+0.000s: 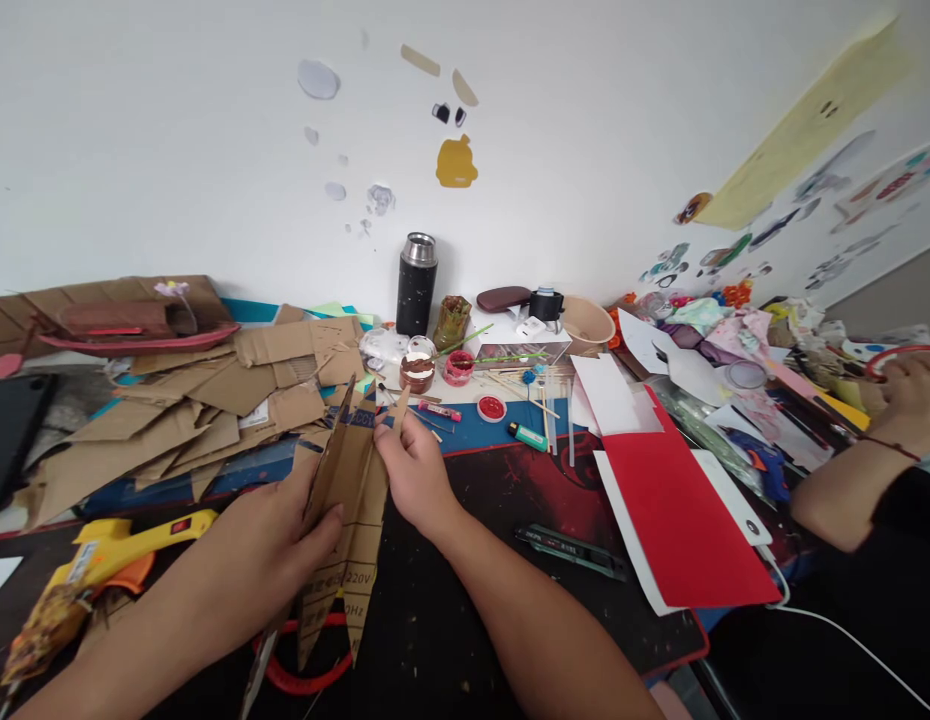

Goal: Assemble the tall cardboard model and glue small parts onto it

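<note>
My left hand (pixel 274 535) is closed around a folded piece of brown cardboard (pixel 352 510) with printed lettering and long pointed ends, thumb on its near face. My right hand (pixel 420 475) pinches the cardboard near its upper right edge, where a narrow strip stands up by the thumb. Below the cardboard, partly hidden by it, are the red handle loops of scissors (pixel 304 685) on the black mat. Left of my left hand lies a yellow hot glue gun (pixel 97 575) with an orange trigger and a stained front end.
Scrap cardboard (pixel 187 420) is heaped at the left, beside a cardboard boat (pixel 135 325). A black thermos (pixel 418 285) stands by the wall near paint jars (pixel 418 372). A utility knife (pixel 570 552) and red paper (pixel 682 510) lie right. Another person's hand (pixel 915 400) is far right.
</note>
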{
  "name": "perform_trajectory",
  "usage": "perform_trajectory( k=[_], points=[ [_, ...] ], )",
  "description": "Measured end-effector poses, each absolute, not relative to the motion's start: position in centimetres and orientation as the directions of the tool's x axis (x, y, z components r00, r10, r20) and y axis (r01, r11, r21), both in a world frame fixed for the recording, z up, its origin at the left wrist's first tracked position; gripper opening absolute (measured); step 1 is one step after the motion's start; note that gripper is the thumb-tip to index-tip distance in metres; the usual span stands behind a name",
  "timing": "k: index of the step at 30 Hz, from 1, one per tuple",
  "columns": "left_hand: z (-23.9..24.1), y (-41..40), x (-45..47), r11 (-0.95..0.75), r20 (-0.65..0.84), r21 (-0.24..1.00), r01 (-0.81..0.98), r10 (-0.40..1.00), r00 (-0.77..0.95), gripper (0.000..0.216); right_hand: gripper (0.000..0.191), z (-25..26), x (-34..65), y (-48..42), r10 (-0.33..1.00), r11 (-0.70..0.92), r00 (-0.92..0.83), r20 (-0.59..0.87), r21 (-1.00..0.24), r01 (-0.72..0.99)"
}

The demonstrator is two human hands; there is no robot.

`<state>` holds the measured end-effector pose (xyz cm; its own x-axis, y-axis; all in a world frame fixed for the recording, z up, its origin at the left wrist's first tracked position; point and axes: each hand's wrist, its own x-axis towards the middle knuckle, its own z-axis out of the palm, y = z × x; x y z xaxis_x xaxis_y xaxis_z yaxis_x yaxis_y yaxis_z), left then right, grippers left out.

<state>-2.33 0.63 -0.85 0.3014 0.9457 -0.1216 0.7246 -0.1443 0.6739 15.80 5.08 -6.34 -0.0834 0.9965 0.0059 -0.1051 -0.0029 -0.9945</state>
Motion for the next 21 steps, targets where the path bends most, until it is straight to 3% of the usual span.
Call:
perform_trajectory(
  k=[6,13,21],
  points=[
    [-0.2,0.5,-2.3,-0.150,-0.129,0.637,0.756,0.946,0.297,0.042,0.024,-5.5,16.1,4.9,0.997,-0.009,-0.074,0.002,-0.990,-0.141],
    [-0.1,0.3,-1.2,-0.203,-0.098,0.618,0.759,0.939,0.331,0.046,0.023,-6.2,15.5,5.0,0.997,0.075,-0.027,0.076,-0.997,-0.010],
    [-0.2,0.3,-1.9,-0.197,-0.128,0.598,0.777,0.934,0.334,0.049,0.025,-6.2,15.9,4.9,1.000,0.003,-0.030,0.008,-0.991,-0.137]
  ],
)
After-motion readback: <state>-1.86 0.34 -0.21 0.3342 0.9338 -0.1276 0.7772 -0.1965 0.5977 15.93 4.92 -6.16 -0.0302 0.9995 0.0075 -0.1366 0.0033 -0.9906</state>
